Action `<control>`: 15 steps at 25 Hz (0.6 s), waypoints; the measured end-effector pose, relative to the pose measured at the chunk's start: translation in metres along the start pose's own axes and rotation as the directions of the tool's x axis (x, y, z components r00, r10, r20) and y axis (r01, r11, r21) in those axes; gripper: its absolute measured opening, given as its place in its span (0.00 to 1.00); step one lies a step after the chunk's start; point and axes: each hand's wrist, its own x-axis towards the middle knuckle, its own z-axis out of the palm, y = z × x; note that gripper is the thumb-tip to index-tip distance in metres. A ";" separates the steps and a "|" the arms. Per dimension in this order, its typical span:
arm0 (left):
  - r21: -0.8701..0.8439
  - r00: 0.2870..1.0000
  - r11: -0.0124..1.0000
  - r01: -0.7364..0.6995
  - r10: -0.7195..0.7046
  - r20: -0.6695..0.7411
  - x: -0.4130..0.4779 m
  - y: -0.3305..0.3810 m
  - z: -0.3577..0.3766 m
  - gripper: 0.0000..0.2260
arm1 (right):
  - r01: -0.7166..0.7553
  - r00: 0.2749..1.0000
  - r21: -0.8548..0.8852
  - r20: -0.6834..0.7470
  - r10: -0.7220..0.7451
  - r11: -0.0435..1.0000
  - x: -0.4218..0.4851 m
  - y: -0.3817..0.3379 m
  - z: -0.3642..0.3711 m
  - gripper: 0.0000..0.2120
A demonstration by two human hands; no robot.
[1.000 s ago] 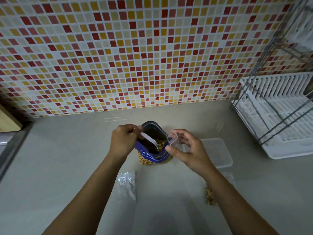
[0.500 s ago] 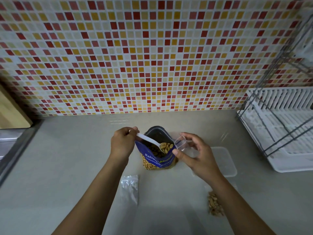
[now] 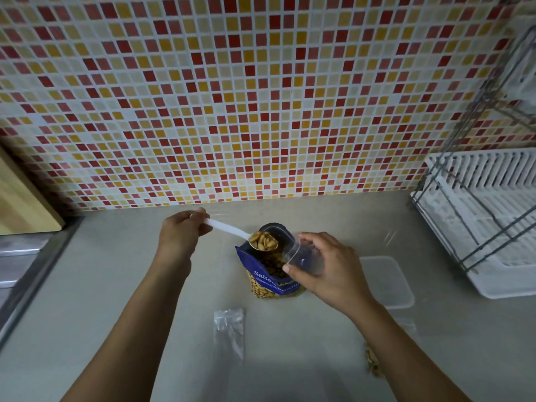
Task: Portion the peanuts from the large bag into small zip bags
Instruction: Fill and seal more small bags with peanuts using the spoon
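Note:
The blue peanut bag (image 3: 268,281) stands open in the middle of the counter. My left hand (image 3: 181,237) grips the handle of a white plastic spoon (image 3: 229,229), whose bowl is heaped with peanuts (image 3: 264,241) just above the bag's mouth. My right hand (image 3: 327,266) holds a small clear zip bag (image 3: 301,255) open beside the spoon, at the right edge of the big bag. An empty small zip bag (image 3: 228,329) lies flat on the counter in front. A filled small bag of peanuts (image 3: 372,362) shows partly behind my right forearm.
A clear plastic lid or container (image 3: 388,281) lies to the right of the big bag. A white dish rack with a wire frame (image 3: 481,224) fills the right side. A wooden board (image 3: 20,201) and a metal sink edge (image 3: 26,271) are at the left. Mosaic tiles cover the wall behind.
My left hand has lifted the spoon out of the big bag, now loaded with peanuts. My right hand has brought the small zip bag closer to the spoon.

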 end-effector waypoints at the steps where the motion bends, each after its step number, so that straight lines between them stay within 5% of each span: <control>1: -0.012 1.000 1.000 -0.001 0.001 0.004 0.000 0.005 -0.002 0.07 | 0.001 1.000 -0.024 0.006 -0.001 1.000 0.001 -0.002 0.000 0.29; 8: -0.001 0.999 0.999 -0.038 0.038 0.037 -0.007 0.024 0.002 0.05 | -0.027 0.999 -0.052 0.040 0.029 0.998 0.006 -0.016 0.005 0.31; 15: 0.231 0.949 0.923 -0.309 0.282 0.143 -0.019 0.052 0.016 0.09 | -0.128 0.992 0.173 0.042 0.122 0.977 0.010 -0.022 0.009 0.27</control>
